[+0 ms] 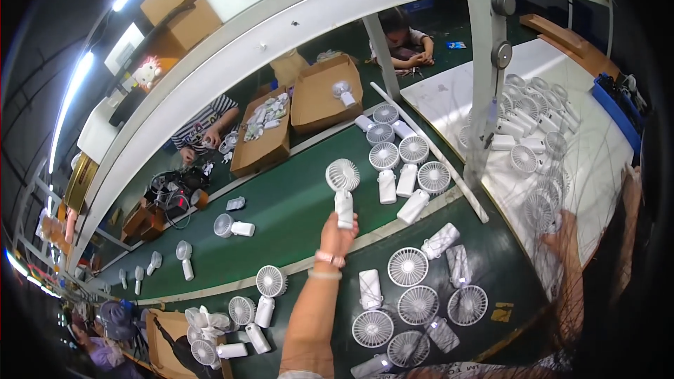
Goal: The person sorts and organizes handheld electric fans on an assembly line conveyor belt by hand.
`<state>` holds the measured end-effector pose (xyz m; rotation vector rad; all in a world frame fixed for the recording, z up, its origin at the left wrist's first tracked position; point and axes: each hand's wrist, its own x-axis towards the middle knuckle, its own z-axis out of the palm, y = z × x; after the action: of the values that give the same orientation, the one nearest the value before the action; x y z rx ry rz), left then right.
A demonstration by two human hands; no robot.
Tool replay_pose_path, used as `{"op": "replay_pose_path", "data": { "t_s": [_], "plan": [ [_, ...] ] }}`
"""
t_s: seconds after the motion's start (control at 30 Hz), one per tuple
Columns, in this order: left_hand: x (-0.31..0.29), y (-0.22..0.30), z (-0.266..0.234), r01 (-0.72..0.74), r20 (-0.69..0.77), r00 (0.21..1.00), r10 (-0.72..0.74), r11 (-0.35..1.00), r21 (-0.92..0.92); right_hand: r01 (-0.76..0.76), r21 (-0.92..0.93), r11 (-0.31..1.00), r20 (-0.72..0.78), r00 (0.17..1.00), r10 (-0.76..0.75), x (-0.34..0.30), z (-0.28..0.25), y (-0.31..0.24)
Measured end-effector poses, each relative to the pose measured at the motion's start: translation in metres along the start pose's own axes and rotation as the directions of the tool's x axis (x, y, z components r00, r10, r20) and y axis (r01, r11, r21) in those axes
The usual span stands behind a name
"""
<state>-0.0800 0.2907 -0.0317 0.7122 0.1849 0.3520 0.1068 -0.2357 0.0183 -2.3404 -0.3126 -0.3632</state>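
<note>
My left hand [338,236], with a pink band on its wrist, is closed round the white handle of a handheld fan [342,177]. The fan is held upright over the green conveyor belt [295,196], its round head at the top. At the right, my right hand [562,233] is closed at a white handheld fan [540,209] on the white table [439,102]. Loose hair strands partly cover that hand. Several white handheld fans [408,267] lie with folded heads on the dark green surface before me. Another group of fans [384,156] lies on the belt's right end.
A white rail [428,151] and a metal post [484,84] stand between belt and white table. More fans [523,116] are heaped there. Open cardboard boxes [326,95] line the belt's far side. Co-workers sit across. Another person's arm [631,200] shows at the right edge.
</note>
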Motion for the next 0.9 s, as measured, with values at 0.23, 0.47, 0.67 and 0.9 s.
{"op": "replay_pose_path", "data": {
  "t_s": [0.23,0.47,0.67,0.9],
  "plan": [
    [-0.116,-0.01,0.079,-0.116,0.016,0.993,0.117,0.991,-0.064,0.133,-0.495,0.859,-0.267,0.917,-0.296,0.035,0.038,-0.05],
    [-0.12,-0.025,0.07,-0.093,-0.255,0.913,0.317,0.773,0.628,0.158,0.397,0.904,0.148,0.961,-0.233,0.027,0.148,-0.125],
    [-0.115,-0.029,0.047,-0.209,-0.239,0.919,0.315,0.901,0.381,0.296,0.143,0.944,0.5,0.802,-0.327,0.072,0.246,-0.245],
    [-0.114,-0.035,0.041,-0.21,-0.256,0.925,0.282,0.938,0.276,0.461,-0.385,0.8,0.651,0.75,-0.118,0.058,0.307,-0.309]
  ]
}}
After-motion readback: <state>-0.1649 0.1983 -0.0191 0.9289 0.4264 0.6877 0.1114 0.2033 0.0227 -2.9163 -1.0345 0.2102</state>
